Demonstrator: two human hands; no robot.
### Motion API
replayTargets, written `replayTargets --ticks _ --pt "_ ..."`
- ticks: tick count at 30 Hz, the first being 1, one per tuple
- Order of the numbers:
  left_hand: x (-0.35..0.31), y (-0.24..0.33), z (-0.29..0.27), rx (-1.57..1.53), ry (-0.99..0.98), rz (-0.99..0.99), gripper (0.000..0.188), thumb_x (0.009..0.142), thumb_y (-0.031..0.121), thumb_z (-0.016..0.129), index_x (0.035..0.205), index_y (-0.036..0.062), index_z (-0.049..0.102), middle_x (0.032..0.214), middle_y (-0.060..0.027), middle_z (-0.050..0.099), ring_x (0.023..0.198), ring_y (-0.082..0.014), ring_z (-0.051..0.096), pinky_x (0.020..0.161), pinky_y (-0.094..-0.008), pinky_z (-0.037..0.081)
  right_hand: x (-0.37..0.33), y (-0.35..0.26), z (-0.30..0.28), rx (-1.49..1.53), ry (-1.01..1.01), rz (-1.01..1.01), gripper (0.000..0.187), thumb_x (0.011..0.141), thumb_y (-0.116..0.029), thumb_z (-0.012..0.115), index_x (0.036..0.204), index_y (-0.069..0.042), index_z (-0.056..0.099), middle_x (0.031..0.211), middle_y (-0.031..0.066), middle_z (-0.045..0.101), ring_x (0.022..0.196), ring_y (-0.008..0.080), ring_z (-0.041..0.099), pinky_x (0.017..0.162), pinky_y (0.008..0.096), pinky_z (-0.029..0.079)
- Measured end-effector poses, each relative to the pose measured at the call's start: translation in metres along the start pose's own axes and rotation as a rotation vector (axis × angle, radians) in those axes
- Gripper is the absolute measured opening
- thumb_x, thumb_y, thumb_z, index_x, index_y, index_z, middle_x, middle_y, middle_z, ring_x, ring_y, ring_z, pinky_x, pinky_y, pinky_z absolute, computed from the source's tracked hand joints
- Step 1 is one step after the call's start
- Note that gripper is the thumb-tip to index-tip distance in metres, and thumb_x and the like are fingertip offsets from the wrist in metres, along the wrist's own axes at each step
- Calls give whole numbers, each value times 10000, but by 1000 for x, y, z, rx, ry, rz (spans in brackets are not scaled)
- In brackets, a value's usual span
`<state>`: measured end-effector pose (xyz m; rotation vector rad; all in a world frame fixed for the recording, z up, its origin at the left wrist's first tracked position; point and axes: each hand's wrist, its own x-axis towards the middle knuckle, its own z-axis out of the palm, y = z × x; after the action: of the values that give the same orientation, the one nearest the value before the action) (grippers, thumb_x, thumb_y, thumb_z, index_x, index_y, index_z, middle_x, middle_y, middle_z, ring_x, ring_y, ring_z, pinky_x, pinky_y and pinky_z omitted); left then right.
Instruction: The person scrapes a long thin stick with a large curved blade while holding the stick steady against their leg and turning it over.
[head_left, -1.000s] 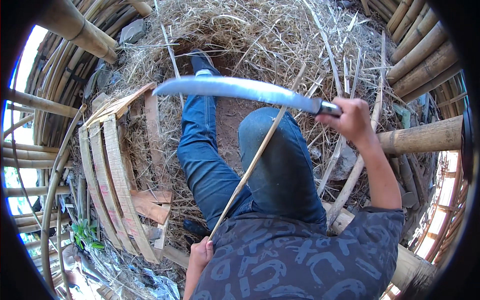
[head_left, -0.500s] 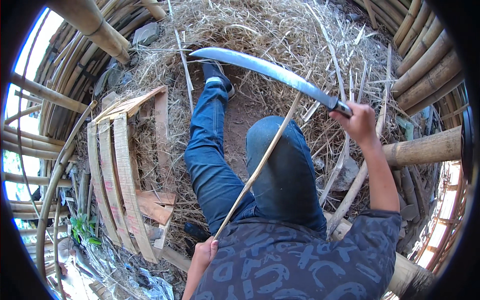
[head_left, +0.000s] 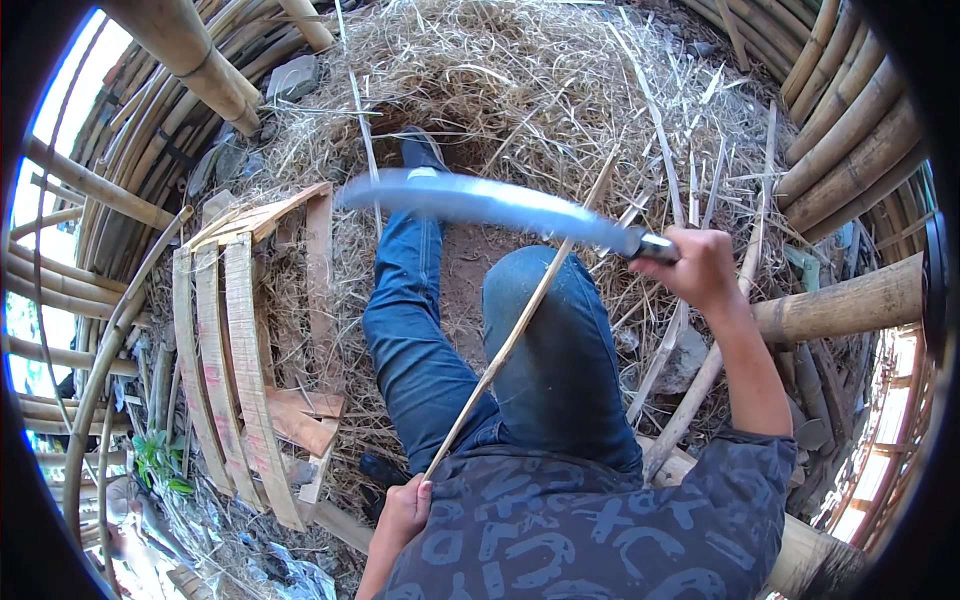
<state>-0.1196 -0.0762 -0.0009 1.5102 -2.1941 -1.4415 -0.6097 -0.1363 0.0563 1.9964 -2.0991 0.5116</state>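
Observation:
My right hand (head_left: 703,268) is closed around the dark handle of a machete (head_left: 490,205) with a long, curved, silvery blade. The blade points left, smeared by motion, and passes over my lower leg in this view. Against the front of my shirt, my left hand (head_left: 403,508) pinches the near end of a thin bamboo strip (head_left: 524,320). That strip slants away to the upper right over my bent right knee. The blade crosses in front of its far part; whether they touch, I cannot tell.
Dry straw (head_left: 500,70) covers the ground ahead. A slatted wooden crate (head_left: 240,350) lies left of my legs. Bamboo poles (head_left: 850,300) form walls on both sides, and a stone (head_left: 682,365) sits right of my knee. Plastic scraps (head_left: 300,575) lie at lower left.
The machete has swung toward me and slightly left, and its blade is now blurred. My right hand has come a little lower. My left hand keeps its hold on the bamboo strip.

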Motion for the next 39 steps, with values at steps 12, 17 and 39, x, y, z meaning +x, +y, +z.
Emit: replayTargets --ticks 12,17,39 --pt "-8 -5 8 -36 -15 7 254 967 201 457 824 7 539 588 -216 475 550 -402 544 495 -402 418 -9 50 -3 -43 -118 504 602 803 -679 545 566 -126 529 464 -11 481 419 97 488 384 243 366" --pt "-1 -7 10 -116 -91 -48 274 973 224 445 857 -8 534 581 -191 440 503 -347 473 504 -362 407 -44 19 45 324 -273 846 620 832 -573 603 522 -36 589 475 48 513 420 157 482 430 304 352" --pt "47 60 16 -143 -29 -39 269 986 190 395 815 1 482 593 -142 456 536 -279 463 546 -355 397 -57 -54 54 1389 195 553 329 893 -327 640 814 -18 561 610 31 554 536 106 545 504 250 417"
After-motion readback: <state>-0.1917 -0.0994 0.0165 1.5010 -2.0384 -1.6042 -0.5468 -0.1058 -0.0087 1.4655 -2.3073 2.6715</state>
